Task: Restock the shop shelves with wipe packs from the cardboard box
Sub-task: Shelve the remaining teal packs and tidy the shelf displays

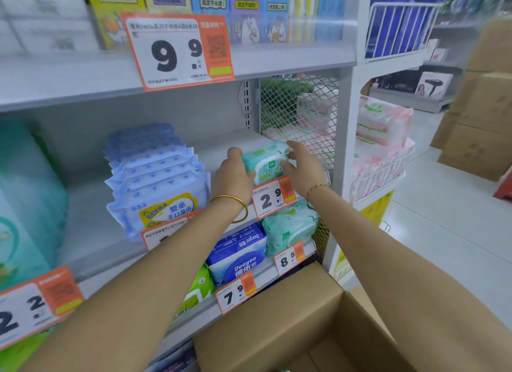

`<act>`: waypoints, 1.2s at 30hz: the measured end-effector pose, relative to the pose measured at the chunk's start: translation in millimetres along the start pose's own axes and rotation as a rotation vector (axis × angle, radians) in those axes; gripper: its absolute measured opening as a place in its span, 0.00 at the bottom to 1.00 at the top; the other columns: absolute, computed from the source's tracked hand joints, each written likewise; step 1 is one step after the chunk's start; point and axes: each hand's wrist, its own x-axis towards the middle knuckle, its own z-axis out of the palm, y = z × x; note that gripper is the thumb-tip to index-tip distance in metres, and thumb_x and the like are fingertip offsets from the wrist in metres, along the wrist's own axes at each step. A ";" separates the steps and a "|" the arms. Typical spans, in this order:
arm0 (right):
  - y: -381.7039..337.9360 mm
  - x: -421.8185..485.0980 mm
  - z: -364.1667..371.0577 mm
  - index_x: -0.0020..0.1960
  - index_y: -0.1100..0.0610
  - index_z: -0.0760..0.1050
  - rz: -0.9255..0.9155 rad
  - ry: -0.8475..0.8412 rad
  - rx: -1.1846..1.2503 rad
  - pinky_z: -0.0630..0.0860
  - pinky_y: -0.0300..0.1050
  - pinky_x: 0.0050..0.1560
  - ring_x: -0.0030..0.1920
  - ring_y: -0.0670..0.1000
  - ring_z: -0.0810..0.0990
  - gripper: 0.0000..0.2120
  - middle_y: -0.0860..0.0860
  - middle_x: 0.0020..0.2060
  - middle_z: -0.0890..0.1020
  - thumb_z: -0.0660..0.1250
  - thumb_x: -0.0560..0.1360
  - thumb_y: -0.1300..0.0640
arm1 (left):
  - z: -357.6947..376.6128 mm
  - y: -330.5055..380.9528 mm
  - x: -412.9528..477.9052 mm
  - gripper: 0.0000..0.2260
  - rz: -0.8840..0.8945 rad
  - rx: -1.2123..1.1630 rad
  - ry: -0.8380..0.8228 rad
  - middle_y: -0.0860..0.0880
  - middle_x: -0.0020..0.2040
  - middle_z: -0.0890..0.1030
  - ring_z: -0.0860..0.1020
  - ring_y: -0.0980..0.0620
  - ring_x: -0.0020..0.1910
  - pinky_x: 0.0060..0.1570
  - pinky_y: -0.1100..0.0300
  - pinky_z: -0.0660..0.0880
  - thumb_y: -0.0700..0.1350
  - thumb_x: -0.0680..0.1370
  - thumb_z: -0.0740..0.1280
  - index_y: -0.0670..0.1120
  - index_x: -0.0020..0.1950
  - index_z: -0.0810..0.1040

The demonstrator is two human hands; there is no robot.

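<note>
Wipe pack: right end of middle shelf, behind price tag. Left hand grips its left side; right hand, fingers straight, steadies the other (likely squaring it).

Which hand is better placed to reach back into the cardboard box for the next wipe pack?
Probably the right. The right hand only touches the green pack with straight fingers, while the left hand grips it, and the cardboard box sits low under the right forearm.
</note>
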 end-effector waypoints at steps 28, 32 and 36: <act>253.9 -330.9 192.5 0.72 0.46 0.60 0.541 -1.039 -0.457 0.70 0.53 0.65 0.67 0.62 0.67 0.27 0.59 0.71 0.58 0.56 0.76 0.64 | 124.8 -132.7 -202.5 0.16 0.395 0.491 -0.872 0.48 0.66 0.68 0.65 0.47 0.65 0.62 0.48 0.70 0.49 0.79 0.60 0.47 0.65 0.69; 261.7 -342.7 205.7 0.74 0.45 0.55 0.518 -1.193 -0.541 0.63 0.57 0.70 0.72 0.66 0.56 0.28 0.59 0.75 0.46 0.54 0.77 0.64 | 127.6 -137.8 -197.2 0.16 0.406 0.550 -0.886 0.47 0.65 0.67 0.66 0.46 0.64 0.60 0.50 0.71 0.49 0.79 0.60 0.47 0.65 0.68; 273.7 -340.4 214.3 0.73 0.45 0.57 0.517 -1.214 -0.564 0.67 0.57 0.68 0.70 0.65 0.61 0.25 0.57 0.75 0.48 0.57 0.78 0.58 | 129.3 -138.1 -195.0 0.15 0.414 0.571 -0.893 0.47 0.65 0.67 0.66 0.47 0.63 0.58 0.52 0.71 0.49 0.79 0.59 0.47 0.65 0.67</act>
